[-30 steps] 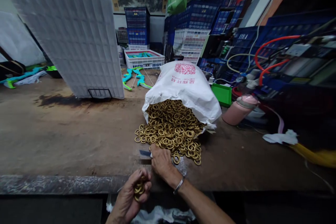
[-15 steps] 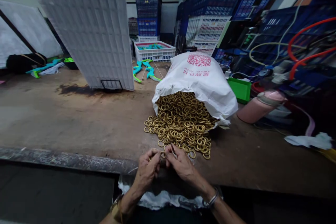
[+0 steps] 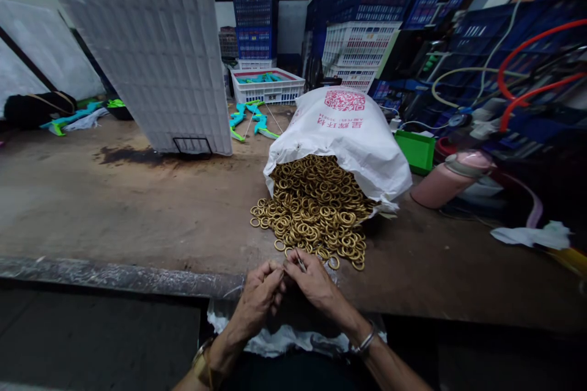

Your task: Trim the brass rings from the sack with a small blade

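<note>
Just over the table's front edge, my left hand [image 3: 259,290] is closed with thumb and forefinger pinched together. Its fingertips meet those of my right hand [image 3: 316,284]; the small ring between them half a second ago is now hidden by the fingers. My right hand is closed too, with a slim dark tool [image 3: 300,261] poking up between thumb and fingers; its kind is unclear. Right behind the hands lies a heap of brass-coloured rings [image 3: 316,214], spilling out of the open mouth of a white woven sack [image 3: 339,128] lying on its side.
A tall white ribbed panel [image 3: 183,73] stands on the wooden table [image 3: 137,214]. Behind are turquoise toy bows [image 3: 257,119] and a white crate [image 3: 270,93]. To the right are a green tray [image 3: 415,151] and a pink bottle [image 3: 447,182]. White plastic [image 3: 275,342] hangs below the table edge.
The fingertips have drawn closer together, and the ring seen between them is now covered. The whole view has shifted slightly; the sack and the heap stay in place.
</note>
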`<state>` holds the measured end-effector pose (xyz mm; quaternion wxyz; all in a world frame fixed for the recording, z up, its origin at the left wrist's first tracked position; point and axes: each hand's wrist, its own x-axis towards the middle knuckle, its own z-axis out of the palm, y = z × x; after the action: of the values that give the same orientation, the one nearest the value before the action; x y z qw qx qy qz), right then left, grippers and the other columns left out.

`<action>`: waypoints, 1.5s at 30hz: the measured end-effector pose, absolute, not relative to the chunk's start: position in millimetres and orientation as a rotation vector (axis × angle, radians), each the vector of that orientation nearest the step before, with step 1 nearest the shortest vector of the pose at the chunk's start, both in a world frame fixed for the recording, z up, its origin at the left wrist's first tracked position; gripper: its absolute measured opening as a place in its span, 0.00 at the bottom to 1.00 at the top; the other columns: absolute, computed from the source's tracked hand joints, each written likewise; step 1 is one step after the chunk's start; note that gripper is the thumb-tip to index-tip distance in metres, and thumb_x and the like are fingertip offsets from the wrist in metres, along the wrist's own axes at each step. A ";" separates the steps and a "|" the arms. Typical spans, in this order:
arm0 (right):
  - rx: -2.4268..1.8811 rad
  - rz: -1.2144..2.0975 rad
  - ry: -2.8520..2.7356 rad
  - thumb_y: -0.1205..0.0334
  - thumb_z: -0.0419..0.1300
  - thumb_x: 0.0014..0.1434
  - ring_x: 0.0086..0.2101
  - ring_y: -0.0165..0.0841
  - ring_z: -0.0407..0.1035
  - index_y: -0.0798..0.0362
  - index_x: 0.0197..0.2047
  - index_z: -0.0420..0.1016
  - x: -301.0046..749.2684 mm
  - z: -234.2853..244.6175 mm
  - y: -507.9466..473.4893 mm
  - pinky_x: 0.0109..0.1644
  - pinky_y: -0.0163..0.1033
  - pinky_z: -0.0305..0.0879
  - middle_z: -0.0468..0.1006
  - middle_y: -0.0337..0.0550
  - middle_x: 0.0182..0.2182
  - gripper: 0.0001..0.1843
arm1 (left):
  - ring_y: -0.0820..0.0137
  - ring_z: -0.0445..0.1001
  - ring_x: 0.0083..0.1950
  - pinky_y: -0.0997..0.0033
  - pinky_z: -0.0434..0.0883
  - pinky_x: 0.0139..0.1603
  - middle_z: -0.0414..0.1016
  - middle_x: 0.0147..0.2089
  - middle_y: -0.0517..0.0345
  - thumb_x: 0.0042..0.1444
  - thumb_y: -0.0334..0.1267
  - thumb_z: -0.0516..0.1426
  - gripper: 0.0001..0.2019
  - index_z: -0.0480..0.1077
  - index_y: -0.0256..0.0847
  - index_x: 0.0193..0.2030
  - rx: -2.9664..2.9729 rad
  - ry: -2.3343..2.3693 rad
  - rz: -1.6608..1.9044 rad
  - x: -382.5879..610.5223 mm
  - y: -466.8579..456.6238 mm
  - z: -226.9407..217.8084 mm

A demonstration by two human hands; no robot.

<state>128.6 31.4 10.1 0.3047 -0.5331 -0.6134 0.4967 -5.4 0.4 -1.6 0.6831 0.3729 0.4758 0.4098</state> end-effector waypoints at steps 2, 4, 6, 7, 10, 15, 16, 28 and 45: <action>-1.381 1.352 -1.595 0.58 0.51 0.52 0.21 0.24 0.53 0.53 0.24 0.60 128.9 9.9 30.3 0.26 0.29 0.51 0.60 0.31 0.18 0.09 | 0.83 0.52 0.15 0.83 0.51 0.13 0.57 0.18 0.69 0.51 0.46 0.54 0.13 0.60 0.39 0.25 0.796 1.028 0.933 -5.1 -0.8 -0.5; -1.357 1.377 -1.584 0.58 0.51 0.53 0.21 0.24 0.54 0.53 0.25 0.61 129.0 9.0 29.7 0.26 0.30 0.52 0.61 0.31 0.18 0.09 | 0.83 0.52 0.15 0.84 0.50 0.13 0.58 0.19 0.68 0.50 0.47 0.54 0.13 0.59 0.39 0.26 0.774 1.004 0.940 -4.9 -1.5 -1.2; -1.344 1.375 -1.593 0.57 0.50 0.53 0.21 0.25 0.56 0.53 0.25 0.61 129.3 7.6 29.2 0.27 0.30 0.53 0.62 0.32 0.18 0.10 | 0.83 0.53 0.15 0.84 0.51 0.13 0.59 0.19 0.68 0.51 0.47 0.54 0.13 0.59 0.39 0.27 0.769 0.993 0.945 -5.0 -1.9 -3.0; -1.352 1.346 -1.604 0.56 0.49 0.54 0.22 0.25 0.56 0.53 0.24 0.61 129.8 6.7 28.7 0.28 0.30 0.53 0.63 0.32 0.18 0.11 | 0.83 0.53 0.15 0.84 0.51 0.13 0.59 0.19 0.68 0.51 0.47 0.54 0.14 0.59 0.39 0.27 0.777 0.996 0.949 -5.2 -2.0 -3.7; -1.437 1.141 -1.710 0.57 0.45 0.56 0.22 0.27 0.57 0.52 0.24 0.61 132.4 2.5 25.1 0.28 0.31 0.52 0.64 0.34 0.19 0.13 | 0.83 0.54 0.14 0.84 0.52 0.12 0.60 0.19 0.68 0.50 0.49 0.54 0.14 0.59 0.39 0.27 0.813 1.056 0.962 -5.6 -1.8 -2.6; -1.487 0.860 -2.125 0.72 0.47 0.47 0.24 0.28 0.60 0.52 0.33 0.65 136.6 -5.4 14.9 0.28 0.32 0.48 0.68 0.36 0.22 0.11 | 0.83 0.53 0.14 0.83 0.52 0.14 0.59 0.18 0.69 0.47 0.50 0.55 0.16 0.57 0.40 0.26 0.840 1.103 0.996 -3.0 -1.8 4.8; -1.499 0.816 -2.187 0.74 0.47 0.44 0.24 0.28 0.61 0.52 0.34 0.65 136.4 -5.7 13.5 0.28 0.33 0.47 0.69 0.37 0.23 0.14 | 0.83 0.53 0.14 0.83 0.52 0.14 0.58 0.17 0.70 0.47 0.50 0.56 0.16 0.57 0.40 0.25 0.852 1.100 1.013 -2.1 -1.7 4.7; -1.816 0.553 -2.367 0.74 0.47 0.46 0.23 0.30 0.63 0.54 0.38 0.64 137.7 -7.2 24.7 0.26 0.34 0.41 0.72 0.41 0.23 0.15 | 0.83 0.52 0.13 0.83 0.52 0.13 0.58 0.15 0.69 0.51 0.48 0.52 0.14 0.60 0.39 0.24 0.986 1.061 0.874 -8.2 -22.5 9.3; -1.941 0.246 -2.348 0.72 0.46 0.55 0.33 0.34 0.68 0.52 0.42 0.64 98.1 -17.5 46.5 0.34 0.36 0.52 0.74 0.46 0.34 0.12 | 0.69 0.73 0.22 0.80 0.66 0.18 0.69 0.21 0.52 0.51 0.30 0.53 0.05 0.59 0.35 0.27 -0.358 1.093 0.711 -17.6 -35.1 -63.9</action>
<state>98.1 46.5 -17.5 0.0424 -0.6344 -0.7676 0.0806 -17.6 -35.1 -63.9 0.7800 -0.1657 0.5058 0.3290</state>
